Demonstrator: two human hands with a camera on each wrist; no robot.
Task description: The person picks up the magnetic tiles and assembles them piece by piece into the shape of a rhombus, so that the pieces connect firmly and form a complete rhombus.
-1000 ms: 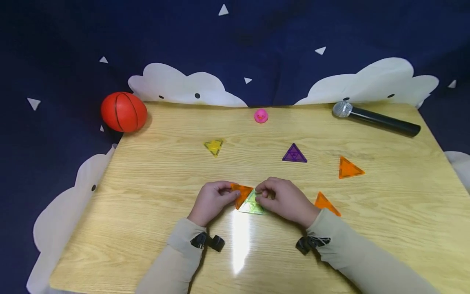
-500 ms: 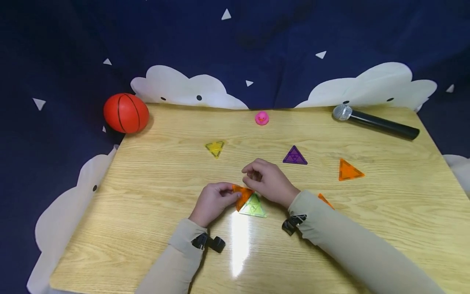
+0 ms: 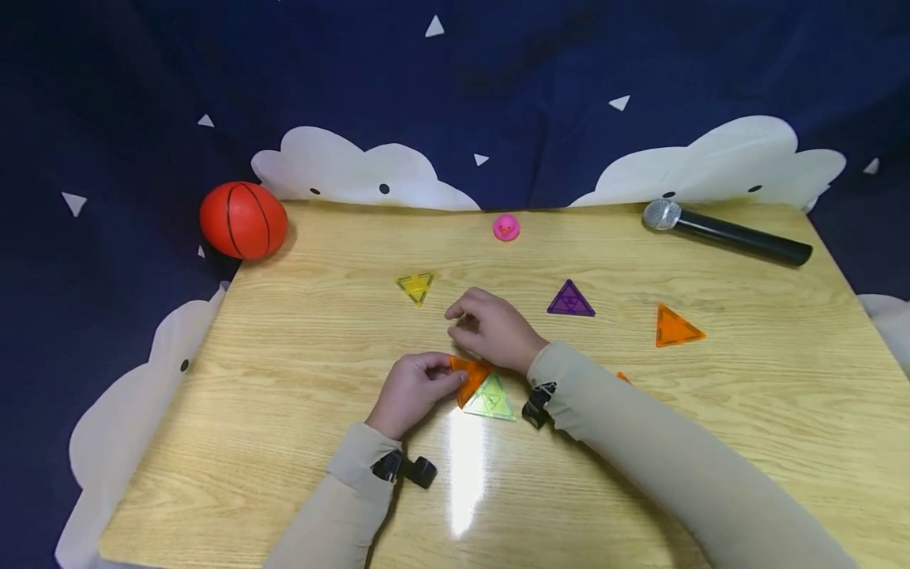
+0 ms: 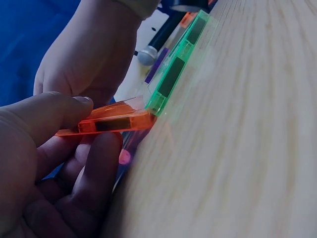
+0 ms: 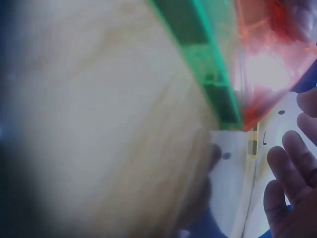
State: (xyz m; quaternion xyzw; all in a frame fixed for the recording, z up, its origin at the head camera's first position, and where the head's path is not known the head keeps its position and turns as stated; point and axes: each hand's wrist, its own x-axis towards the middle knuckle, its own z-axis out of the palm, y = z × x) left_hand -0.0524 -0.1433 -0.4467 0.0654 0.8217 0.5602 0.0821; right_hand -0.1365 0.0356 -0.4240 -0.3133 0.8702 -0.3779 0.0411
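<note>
My left hand [image 3: 411, 393] pinches an orange triangular magnetic tile [image 3: 469, 379] between thumb and fingers. One edge of this tile meets a light green triangular magnetic tile [image 3: 490, 399] on the table; in the left wrist view, the orange tile [image 4: 116, 121] is tilted up slightly where it joins the green tile [image 4: 173, 74]. Past the pair, over the table, hovers my right hand [image 3: 495, 328], fingers loosely curved with nothing in them. The nearest loose piece to it is a yellow triangular tile [image 3: 416, 288]. A purple triangular tile [image 3: 571, 299] lies to its right.
Another orange tile [image 3: 677, 326] lies on the right, and one more [image 3: 623, 378] is mostly hidden by the right sleeve. Along the back are a red ball [image 3: 244, 220], a pink duck [image 3: 506, 227] and a microphone [image 3: 732, 235] on the wooden table [image 3: 284, 442].
My right hand has let go of the green tile and moved away and left across the table, towards the yellow tile. My left hand has stayed in place, still pinching the orange tile.
</note>
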